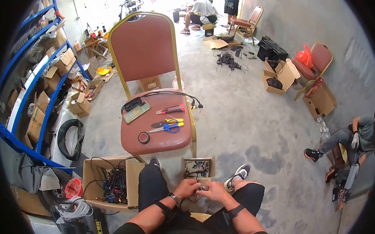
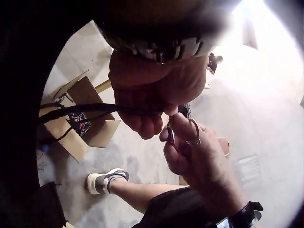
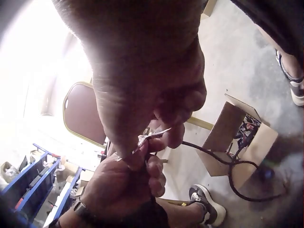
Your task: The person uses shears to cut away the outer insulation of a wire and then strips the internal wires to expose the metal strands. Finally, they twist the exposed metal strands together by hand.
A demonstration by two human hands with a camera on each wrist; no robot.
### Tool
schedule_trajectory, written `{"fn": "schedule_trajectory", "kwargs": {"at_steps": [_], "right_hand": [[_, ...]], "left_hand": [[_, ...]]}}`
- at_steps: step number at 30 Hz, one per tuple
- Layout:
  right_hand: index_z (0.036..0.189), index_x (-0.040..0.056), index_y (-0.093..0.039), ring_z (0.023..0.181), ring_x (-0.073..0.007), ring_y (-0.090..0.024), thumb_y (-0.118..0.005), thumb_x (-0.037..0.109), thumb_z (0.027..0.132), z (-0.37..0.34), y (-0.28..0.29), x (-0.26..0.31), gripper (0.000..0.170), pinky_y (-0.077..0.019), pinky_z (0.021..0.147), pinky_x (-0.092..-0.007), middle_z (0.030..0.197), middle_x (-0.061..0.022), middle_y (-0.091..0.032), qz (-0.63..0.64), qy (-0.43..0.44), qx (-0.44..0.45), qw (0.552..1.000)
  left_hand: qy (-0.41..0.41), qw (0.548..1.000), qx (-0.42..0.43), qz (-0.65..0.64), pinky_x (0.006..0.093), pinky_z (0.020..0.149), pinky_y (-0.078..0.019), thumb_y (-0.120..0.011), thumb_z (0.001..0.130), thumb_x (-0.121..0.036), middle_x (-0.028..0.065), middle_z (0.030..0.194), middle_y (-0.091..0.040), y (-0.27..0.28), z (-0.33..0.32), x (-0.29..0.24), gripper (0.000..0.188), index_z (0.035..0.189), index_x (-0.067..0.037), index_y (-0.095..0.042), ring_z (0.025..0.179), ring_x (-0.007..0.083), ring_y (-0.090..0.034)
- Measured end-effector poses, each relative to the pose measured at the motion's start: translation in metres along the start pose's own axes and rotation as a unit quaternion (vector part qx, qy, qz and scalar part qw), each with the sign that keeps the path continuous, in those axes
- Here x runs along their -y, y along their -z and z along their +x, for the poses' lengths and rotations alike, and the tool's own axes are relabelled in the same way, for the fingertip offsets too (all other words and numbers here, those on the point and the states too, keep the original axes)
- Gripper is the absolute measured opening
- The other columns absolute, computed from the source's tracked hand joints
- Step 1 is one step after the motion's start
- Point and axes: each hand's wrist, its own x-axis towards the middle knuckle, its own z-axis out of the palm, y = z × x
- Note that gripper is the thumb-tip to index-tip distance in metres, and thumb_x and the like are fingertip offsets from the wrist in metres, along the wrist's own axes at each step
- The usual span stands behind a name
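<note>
My left hand grips a black cable, which runs off to the side in the left wrist view. Against its fingertips, my right hand pinches a small silvery piece at the cable's end; whether it is bare wire or a tool cannot be told. A thin pale loop lies by the right fingers in the left wrist view. The two hands meet above the lap, close to a small open carton on the floor. Fingers hide much of the contact point.
A red chair ahead bears blue scissors, a tape roll, cutters and a phone. A carton of tangled cables stands at the left, beyond it blue shelving. A person sits at the right.
</note>
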Motion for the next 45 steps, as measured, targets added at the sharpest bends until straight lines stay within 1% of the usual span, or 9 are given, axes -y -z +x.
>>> {"fn": "schedule_trajectory", "kwargs": {"at_steps": [9,15,17,19,22,25,37,43,45], "right_hand": [[0.083,0.0031,-0.068,0.075,-0.0402,-0.067,-0.077,0.047,0.075,-0.002,0.004,-0.003,0.045,-0.0526,0.068,-0.0474,0.076,-0.0204,-0.068,-0.058,0.017,0.031,0.998],[0.086,0.0039,-0.068,0.079,-0.042,-0.067,-0.077,0.034,0.076,-0.005,0.015,-0.012,0.033,-0.0533,0.07,-0.048,0.08,-0.0214,-0.069,-0.079,0.027,0.07,0.994],[0.087,0.0035,-0.068,0.079,-0.0416,-0.067,-0.079,0.031,0.076,-0.005,0.015,-0.018,0.032,-0.0533,0.07,-0.0475,0.08,-0.0212,-0.069,-0.058,0.033,0.071,0.995],[0.085,0.002,-0.068,0.066,-0.0234,-0.066,-0.08,0.023,0.08,-0.005,0.014,-0.025,0.025,-0.051,0.061,-0.0378,0.07,-0.0129,-0.067,-0.013,0.044,0.075,0.996],[0.085,0.0031,-0.069,0.061,-0.0136,-0.062,-0.08,0.025,0.083,-0.001,0.023,-0.022,0.024,-0.0478,0.055,-0.0305,0.066,-0.0054,-0.065,0.166,-0.013,0.129,0.978],[0.087,0.0064,-0.069,0.059,-0.0051,-0.057,-0.079,0.026,0.086,0.001,0.03,-0.013,0.022,-0.0408,0.048,-0.0218,0.067,0.0023,-0.063,0.304,-0.103,0.175,0.931],[0.089,0.003,-0.068,0.061,-0.007,-0.056,-0.081,0.022,0.083,0.006,0.016,-0.016,0.024,-0.0446,0.055,-0.0248,0.07,0.0002,-0.063,0.175,-0.033,0.124,0.976],[0.088,0.0026,-0.067,0.06,-0.0054,-0.057,-0.081,0.017,0.083,0.001,0.028,-0.011,0.021,-0.0437,0.053,-0.0229,0.067,0.0016,-0.063,0.357,-0.079,0.175,0.914],[0.088,0.0026,-0.066,0.059,-0.0051,-0.056,-0.08,0.018,0.083,0.002,0.02,-0.016,0.021,-0.0423,0.052,-0.0226,0.067,0.0018,-0.062,0.326,-0.06,0.121,0.936]], "left_hand": [[-0.024,0.994,0.016,0.108,0.0331,0.056,-0.0499,-0.06,0.098,-0.024,0.0068,0.067,-0.066,0.002,0.0,0.004,0.029,0.08,-0.002,-0.064,0.059,0.0156,-0.065],[-0.172,0.938,-0.04,0.297,0.0489,0.071,-0.0468,-0.06,0.095,-0.031,0.0208,0.083,-0.065,-0.001,0.007,0.028,0.03,0.082,-0.003,-0.064,0.08,0.0414,-0.062],[-0.183,0.936,-0.049,0.298,0.0441,0.067,-0.0477,-0.061,0.095,-0.029,0.0198,0.077,-0.063,-0.002,0.007,0.032,0.028,0.084,-0.004,-0.065,0.073,0.0311,-0.063],[-0.168,0.949,-0.04,0.264,0.041,0.065,-0.048,-0.061,0.095,-0.028,0.0198,0.076,-0.061,0.003,0.005,0.027,0.026,0.087,-0.004,-0.066,0.067,0.0254,-0.062],[-0.198,0.957,-0.041,0.21,0.036,0.062,-0.0472,-0.062,0.096,-0.027,0.0129,0.07,-0.063,0.006,0.004,0.027,0.023,0.096,-0.006,-0.071,0.063,0.018,-0.057],[-0.07,0.998,-0.002,-0.001,0.0268,0.056,-0.0445,-0.062,0.099,-0.024,-0.0021,0.068,-0.058,0.007,-0.001,0.018,0.022,0.105,-0.006,-0.073,0.061,0.0075,-0.053],[-0.031,0.995,-0.059,-0.076,0.0253,0.049,-0.0428,-0.063,0.097,-0.019,-0.0019,0.063,-0.057,0.003,-0.001,0.008,0.021,0.084,-0.003,-0.067,0.053,0.0064,-0.051],[0.017,0.979,-0.138,-0.15,0.0236,0.051,-0.0472,-0.063,0.098,-0.021,0.0,0.067,-0.063,0.014,0.007,0.008,0.022,0.084,-0.004,-0.066,0.055,0.0071,-0.057],[0.005,0.986,-0.101,-0.132,0.0232,0.054,-0.0486,-0.063,0.098,-0.021,0.0001,0.069,-0.064,0.011,0.006,0.01,0.021,0.085,-0.004,-0.066,0.057,0.0071,-0.058]]}}
